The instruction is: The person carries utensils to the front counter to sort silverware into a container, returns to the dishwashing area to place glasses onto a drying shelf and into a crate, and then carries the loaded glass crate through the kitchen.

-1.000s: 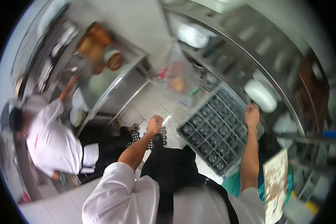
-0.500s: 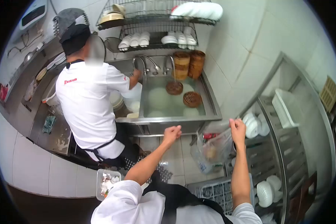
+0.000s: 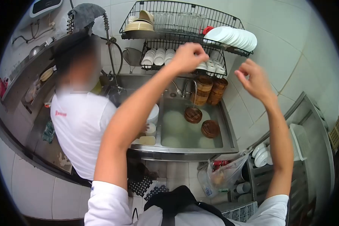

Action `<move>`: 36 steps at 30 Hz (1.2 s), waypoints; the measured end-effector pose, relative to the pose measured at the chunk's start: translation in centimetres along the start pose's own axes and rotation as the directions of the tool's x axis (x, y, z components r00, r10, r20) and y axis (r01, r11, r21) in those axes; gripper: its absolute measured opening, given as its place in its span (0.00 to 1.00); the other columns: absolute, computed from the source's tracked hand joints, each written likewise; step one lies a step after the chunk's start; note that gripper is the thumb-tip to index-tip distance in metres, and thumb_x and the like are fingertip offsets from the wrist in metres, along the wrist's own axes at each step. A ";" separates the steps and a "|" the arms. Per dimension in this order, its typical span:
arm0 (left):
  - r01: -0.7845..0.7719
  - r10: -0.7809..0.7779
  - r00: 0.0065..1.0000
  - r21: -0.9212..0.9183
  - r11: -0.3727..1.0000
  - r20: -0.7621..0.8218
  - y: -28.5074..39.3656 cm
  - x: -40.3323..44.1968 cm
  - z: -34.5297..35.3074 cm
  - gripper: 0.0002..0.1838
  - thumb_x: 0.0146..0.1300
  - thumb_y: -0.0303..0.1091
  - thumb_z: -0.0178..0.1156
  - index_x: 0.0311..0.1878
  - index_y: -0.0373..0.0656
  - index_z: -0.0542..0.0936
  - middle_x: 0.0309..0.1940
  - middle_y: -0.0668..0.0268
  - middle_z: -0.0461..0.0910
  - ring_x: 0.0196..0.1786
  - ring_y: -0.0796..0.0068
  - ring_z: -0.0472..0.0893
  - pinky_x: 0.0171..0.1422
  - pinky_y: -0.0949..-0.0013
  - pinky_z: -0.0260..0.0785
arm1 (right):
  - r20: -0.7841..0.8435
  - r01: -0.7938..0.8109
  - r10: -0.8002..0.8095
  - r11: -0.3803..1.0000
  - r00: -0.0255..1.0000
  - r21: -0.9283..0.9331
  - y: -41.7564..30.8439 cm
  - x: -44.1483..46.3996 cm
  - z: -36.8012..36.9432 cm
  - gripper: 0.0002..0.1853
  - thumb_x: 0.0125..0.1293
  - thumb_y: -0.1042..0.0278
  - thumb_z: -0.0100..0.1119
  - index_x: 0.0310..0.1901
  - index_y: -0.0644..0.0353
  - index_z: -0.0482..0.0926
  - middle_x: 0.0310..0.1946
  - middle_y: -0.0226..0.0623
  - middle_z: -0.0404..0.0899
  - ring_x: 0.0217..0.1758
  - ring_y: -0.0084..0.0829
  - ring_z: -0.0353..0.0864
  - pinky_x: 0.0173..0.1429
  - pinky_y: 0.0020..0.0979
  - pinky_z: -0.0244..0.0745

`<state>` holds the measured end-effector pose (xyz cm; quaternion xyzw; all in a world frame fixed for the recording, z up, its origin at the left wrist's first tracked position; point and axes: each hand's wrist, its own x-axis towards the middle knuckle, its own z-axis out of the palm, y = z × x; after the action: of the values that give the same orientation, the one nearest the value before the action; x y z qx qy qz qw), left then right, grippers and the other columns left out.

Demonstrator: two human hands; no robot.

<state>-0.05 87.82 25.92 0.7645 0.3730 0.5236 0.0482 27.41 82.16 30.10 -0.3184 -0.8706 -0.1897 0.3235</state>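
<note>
My left hand (image 3: 192, 57) is raised in front of the lower dish rack, its fingers curled shut, and I see nothing in it. Further right, my right hand (image 3: 253, 78) is held up before the tiled wall just below the stack of white plates (image 3: 231, 38). Its fingers are bent in and the thumb lies close to them; no object shows there. Both hands are slightly blurred and touch nothing visible. Below them is a steel sink (image 3: 184, 153) of cloudy water. Two round brown woven steamer lids or baskets, one a steamer basket (image 3: 193, 115) under the running tap, sit in it.
A co-worker (image 3: 83, 124) in a white shirt stands close on my left at the neighbouring basin. Bamboo steamers (image 3: 204, 90) are stacked behind the sink. A plastic bag (image 3: 224, 175) hangs at the right by a slatted steel shelf (image 3: 267, 184). White bowls (image 3: 261, 155) rest there.
Both my hands have risen from in front of the sink to the height of the dish racks. The right is no longer beside the plastic bag. The co-worker's head and arm have shifted.
</note>
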 end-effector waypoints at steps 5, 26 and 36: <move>0.049 -0.075 0.997 0.488 0.872 0.034 -3.6 8.7 -6.5 0.17 0.55 0.47 0.63 0.38 0.42 0.84 0.37 0.57 0.85 0.44 0.57 0.83 0.51 0.58 0.75 | -0.001 0.109 -0.111 0.977 0.994 -0.181 5.3 8.4 1.0 0.10 0.62 0.66 0.61 0.29 0.64 0.75 0.28 0.41 0.73 0.30 0.41 0.74 0.36 0.38 0.69; 0.424 -0.330 0.874 0.892 0.157 -0.357 -24.9 26.9 -18.5 0.26 0.54 0.46 0.65 0.52 0.39 0.80 0.48 0.54 0.83 0.50 0.56 0.82 0.56 0.60 0.75 | 0.097 0.316 -0.309 0.946 0.946 -0.066 11.1 46.1 25.4 0.26 0.60 0.62 0.63 0.61 0.53 0.71 0.55 0.42 0.74 0.56 0.45 0.77 0.59 0.43 0.74; 0.778 -0.496 0.593 0.292 0.556 -0.634 -30.5 28.2 -17.3 0.16 0.55 0.33 0.58 0.40 0.27 0.81 0.38 0.46 0.83 0.33 0.58 0.86 0.37 0.63 0.79 | 0.485 0.149 -0.192 0.981 0.853 0.126 9.0 48.7 30.7 0.43 0.54 0.67 0.71 0.71 0.48 0.61 0.63 0.44 0.70 0.53 0.44 0.79 0.41 0.43 0.84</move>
<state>-25.54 121.68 41.04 0.3900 0.7636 0.5097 -0.0712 -8.70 126.12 42.46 -0.2640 -0.9563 -0.0929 0.0849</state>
